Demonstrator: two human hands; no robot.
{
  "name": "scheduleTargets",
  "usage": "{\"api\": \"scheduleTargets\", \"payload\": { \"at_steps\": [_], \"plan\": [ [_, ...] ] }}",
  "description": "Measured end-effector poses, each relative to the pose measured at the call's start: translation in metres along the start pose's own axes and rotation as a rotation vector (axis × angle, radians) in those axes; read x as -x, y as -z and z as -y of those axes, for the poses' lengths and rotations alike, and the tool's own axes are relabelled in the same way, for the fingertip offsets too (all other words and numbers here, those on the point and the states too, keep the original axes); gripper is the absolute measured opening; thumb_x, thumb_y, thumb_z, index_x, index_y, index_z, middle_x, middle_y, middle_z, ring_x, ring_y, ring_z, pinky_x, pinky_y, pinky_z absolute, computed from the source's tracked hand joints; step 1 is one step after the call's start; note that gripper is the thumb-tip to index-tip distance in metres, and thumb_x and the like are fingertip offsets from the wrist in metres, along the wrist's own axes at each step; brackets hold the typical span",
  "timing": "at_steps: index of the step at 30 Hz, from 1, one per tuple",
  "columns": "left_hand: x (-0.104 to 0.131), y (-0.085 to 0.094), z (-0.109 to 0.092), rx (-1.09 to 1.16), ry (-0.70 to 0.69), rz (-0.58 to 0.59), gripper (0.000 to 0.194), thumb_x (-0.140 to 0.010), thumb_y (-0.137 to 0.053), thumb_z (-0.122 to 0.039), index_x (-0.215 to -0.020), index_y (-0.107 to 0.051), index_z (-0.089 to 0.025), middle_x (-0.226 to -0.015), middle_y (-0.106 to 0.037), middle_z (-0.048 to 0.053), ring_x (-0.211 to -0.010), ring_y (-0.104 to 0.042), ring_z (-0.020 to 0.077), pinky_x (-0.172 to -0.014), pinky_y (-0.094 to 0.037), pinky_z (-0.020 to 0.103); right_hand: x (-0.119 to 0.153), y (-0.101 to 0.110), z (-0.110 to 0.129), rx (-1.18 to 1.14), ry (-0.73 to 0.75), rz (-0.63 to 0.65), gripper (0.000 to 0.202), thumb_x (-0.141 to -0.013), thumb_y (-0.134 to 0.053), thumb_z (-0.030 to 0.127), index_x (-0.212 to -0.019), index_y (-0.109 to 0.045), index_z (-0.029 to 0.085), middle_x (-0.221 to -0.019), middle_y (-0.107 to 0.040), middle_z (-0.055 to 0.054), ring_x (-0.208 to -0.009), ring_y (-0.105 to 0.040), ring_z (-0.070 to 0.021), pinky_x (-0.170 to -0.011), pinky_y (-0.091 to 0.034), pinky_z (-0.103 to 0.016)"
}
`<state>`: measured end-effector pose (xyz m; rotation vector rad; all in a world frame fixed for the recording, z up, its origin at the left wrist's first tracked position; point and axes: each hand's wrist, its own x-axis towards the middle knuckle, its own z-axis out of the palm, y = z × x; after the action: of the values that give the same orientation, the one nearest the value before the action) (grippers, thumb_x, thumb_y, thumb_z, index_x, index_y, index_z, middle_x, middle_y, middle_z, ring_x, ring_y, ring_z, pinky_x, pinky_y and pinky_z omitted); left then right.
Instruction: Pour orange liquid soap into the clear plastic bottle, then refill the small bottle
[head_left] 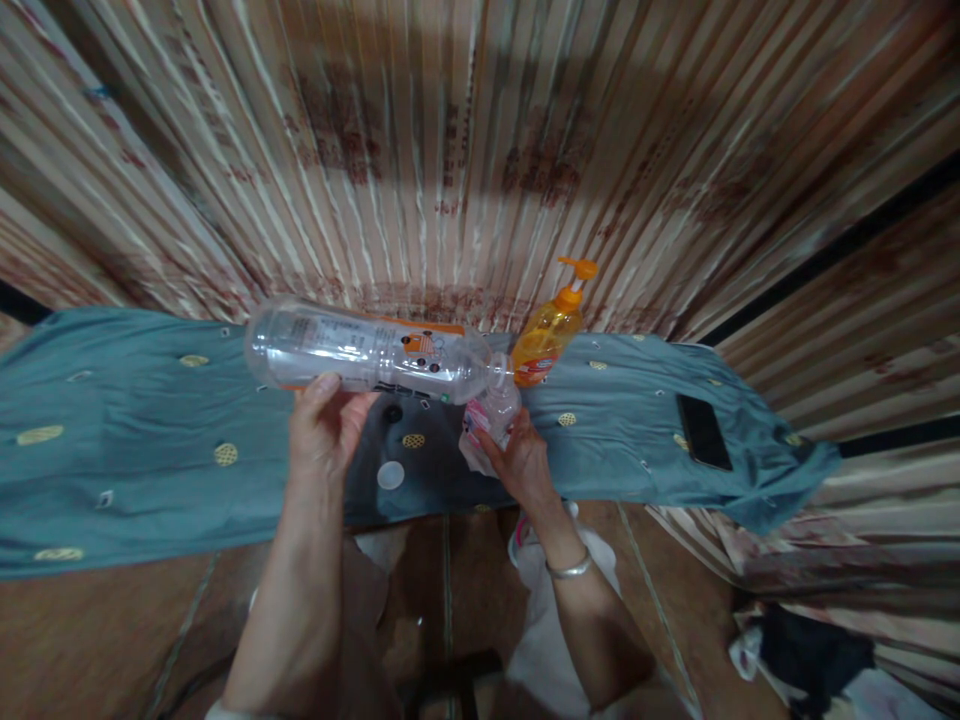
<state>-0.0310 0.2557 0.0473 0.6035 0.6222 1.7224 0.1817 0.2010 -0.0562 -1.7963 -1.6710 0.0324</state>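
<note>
My left hand [328, 425] is closed around the underside of a large clear plastic bottle [352, 350], which lies nearly level in the air with its neck to the right. Printed on its label are orange and black shapes. In my right hand [525, 455] is a smaller clear bottle [504, 402] with a pink patch on its side, tilted below the large one. The two necks meet or overlap; whether they touch I cannot tell. Beneath the bottles, a white round lid [390, 475] and a small black cap [392, 413] lie on the cloth.
An orange pump bottle [549, 335] stands just beyond the bottle necks. To the right a black phone [703, 432] lies on the teal cloth [150, 400] covering the narrow table. Pleated curtains [420, 150] hang behind. Dark fabric [814, 655] sits on the floor, lower right.
</note>
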Motion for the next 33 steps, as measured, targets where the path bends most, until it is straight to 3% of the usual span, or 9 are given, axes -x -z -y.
{"api": "scheduleTargets", "payload": {
  "at_steps": [11, 16, 23, 33],
  "plan": [
    [-0.0009, 0.0011, 0.0002, -0.046, 0.01, -0.036, 0.04, -0.046, -0.079, -0.025, -0.082, -0.063, -0.021, -0.076, -0.068, 0.0, -0.079, -0.065, 0.0193, -0.082, -0.055, 0.041, -0.0005, 0.0005, 0.0006, 0.0, -0.006, 0.002, 0.06, -0.084, -0.049, 0.055, -0.12, -0.045, 0.008, -0.087, -0.065, -0.016, -0.082, -0.064, -0.0252, -0.064, -0.053, -0.039],
    [-0.0001, 0.0008, -0.0002, -0.021, 0.007, -0.005, 0.041, -0.048, -0.078, -0.023, -0.086, -0.063, -0.022, -0.081, -0.07, 0.0, -0.087, -0.065, 0.0207, -0.085, -0.054, 0.041, -0.0004, 0.0005, 0.0008, 0.003, -0.005, 0.006, 0.06, -0.084, -0.048, 0.056, -0.119, -0.045, 0.006, -0.086, -0.065, -0.017, -0.083, -0.064, -0.026, -0.065, -0.053, -0.04],
    [0.0015, -0.0011, -0.0013, -0.032, 0.009, -0.018, 0.041, -0.047, -0.079, -0.024, -0.085, -0.064, -0.022, -0.083, -0.071, 0.001, -0.083, -0.066, 0.0196, -0.079, -0.056, 0.038, -0.0004, 0.0004, 0.001, 0.004, -0.004, 0.005, 0.058, -0.084, -0.048, 0.055, -0.121, -0.044, 0.009, -0.088, -0.065, -0.016, -0.082, -0.064, -0.0253, -0.066, -0.054, -0.041],
    [0.0022, -0.0007, -0.0019, -0.009, 0.001, -0.039, 0.037, -0.043, -0.082, -0.021, -0.074, -0.062, -0.019, -0.069, -0.067, -0.002, -0.073, -0.065, 0.0161, -0.068, -0.059, 0.031, -0.0014, 0.0015, 0.0009, 0.019, -0.008, 0.016, 0.061, -0.084, -0.05, 0.055, -0.119, -0.046, 0.006, -0.087, -0.065, -0.017, -0.08, -0.064, -0.0248, -0.064, -0.053, -0.039]
  ]
}}
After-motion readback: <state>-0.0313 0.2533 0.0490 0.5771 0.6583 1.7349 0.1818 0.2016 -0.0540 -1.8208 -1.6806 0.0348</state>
